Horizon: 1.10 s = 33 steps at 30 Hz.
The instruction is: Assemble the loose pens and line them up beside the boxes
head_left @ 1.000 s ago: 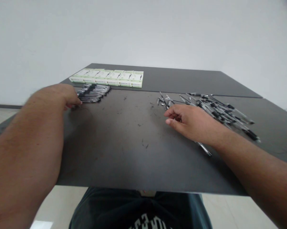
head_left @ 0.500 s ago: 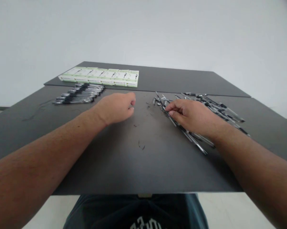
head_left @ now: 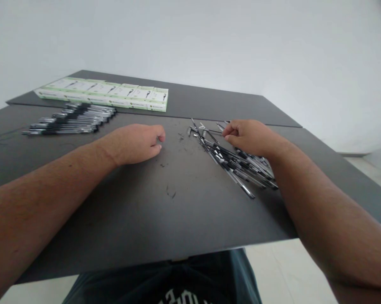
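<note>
My left hand (head_left: 139, 143) hovers over the middle-left of the table, fingers curled and the thumb apart from the index finger, with nothing visible between them. My right hand (head_left: 245, 134) is at the far side of a loose pile of pens (head_left: 231, 162), its thumb and index finger pinched close together. Whatever may be between those fingertips is too small to make out. Clear barrels with black grips and loose thin parts make up the pile, partly covered by my right hand and forearm. A neat row of pens (head_left: 73, 119) lies beyond my left forearm.
A row of white and green boxes (head_left: 104, 93) with pen pictures stands at the back left. Dark scraps (head_left: 170, 192) are scattered on the grey table (head_left: 177, 223). A seam crosses the table behind the pens, and a white wall (head_left: 190, 42) rises behind.
The view has turned to the right, so table, boxes and pens sit further left. My right hand has moved from over the pile's middle to its far side, uncovering more pens.
</note>
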Each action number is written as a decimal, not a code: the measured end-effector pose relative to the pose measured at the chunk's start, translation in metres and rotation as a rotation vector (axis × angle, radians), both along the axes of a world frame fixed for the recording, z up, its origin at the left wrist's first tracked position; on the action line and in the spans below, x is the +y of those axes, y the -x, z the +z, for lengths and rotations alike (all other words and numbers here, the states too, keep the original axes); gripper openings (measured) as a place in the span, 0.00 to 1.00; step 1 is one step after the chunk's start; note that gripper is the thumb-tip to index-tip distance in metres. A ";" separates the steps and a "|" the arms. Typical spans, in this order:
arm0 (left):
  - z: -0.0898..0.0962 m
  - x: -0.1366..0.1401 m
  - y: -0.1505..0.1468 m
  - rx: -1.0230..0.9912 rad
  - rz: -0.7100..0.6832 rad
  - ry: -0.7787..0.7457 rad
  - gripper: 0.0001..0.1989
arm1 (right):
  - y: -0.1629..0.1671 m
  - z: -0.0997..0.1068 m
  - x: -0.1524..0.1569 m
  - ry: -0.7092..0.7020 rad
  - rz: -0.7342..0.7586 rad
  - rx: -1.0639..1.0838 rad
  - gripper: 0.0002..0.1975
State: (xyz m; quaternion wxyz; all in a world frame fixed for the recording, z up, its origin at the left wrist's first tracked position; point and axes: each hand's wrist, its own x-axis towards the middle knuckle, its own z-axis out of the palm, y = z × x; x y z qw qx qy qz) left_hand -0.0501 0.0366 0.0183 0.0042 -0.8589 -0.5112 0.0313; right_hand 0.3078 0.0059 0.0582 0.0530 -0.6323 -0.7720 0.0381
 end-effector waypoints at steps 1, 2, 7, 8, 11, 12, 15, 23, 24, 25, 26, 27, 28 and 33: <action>-0.001 0.001 0.000 0.001 0.002 0.001 0.25 | 0.001 -0.001 0.000 0.013 0.007 -0.008 0.13; -0.002 0.002 0.001 0.001 0.004 0.001 0.25 | 0.002 -0.002 0.000 0.027 0.015 -0.017 0.13; -0.003 0.003 0.002 0.003 -0.006 -0.007 0.25 | 0.005 -0.006 0.000 0.077 0.054 -0.052 0.13; -0.003 0.003 0.003 0.000 -0.005 -0.003 0.25 | 0.005 -0.006 0.000 0.071 0.060 -0.053 0.13; -0.005 0.004 0.004 -0.015 0.007 0.007 0.25 | 0.005 -0.007 0.001 0.052 0.071 -0.064 0.14; -0.005 0.005 0.005 -0.018 0.007 0.005 0.25 | 0.005 -0.006 0.001 0.045 0.067 -0.066 0.13; -0.007 0.006 0.006 -0.025 -0.012 0.001 0.25 | 0.004 -0.005 0.001 0.039 0.044 -0.064 0.14; -0.003 0.003 0.002 -0.016 0.009 0.025 0.26 | -0.008 0.002 0.002 0.063 0.048 -0.071 0.14; -0.003 0.004 0.002 -0.017 0.007 0.022 0.26 | -0.010 0.003 0.003 0.066 0.050 -0.072 0.14; -0.004 0.004 0.002 -0.020 0.004 0.018 0.26 | -0.011 0.004 0.003 0.069 0.050 -0.076 0.14; -0.005 0.005 0.003 -0.022 0.002 0.015 0.26 | -0.012 0.006 0.003 0.072 0.047 -0.081 0.14; -0.006 0.006 0.004 -0.022 0.000 0.013 0.26 | -0.011 0.007 0.003 0.077 0.042 -0.088 0.13; -0.006 0.007 0.005 -0.023 -0.002 0.012 0.26 | -0.010 0.009 0.001 0.083 0.038 -0.097 0.12; -0.009 0.010 0.007 -0.039 -0.007 0.012 0.26 | 0.006 0.014 -0.013 0.189 0.096 -0.139 0.05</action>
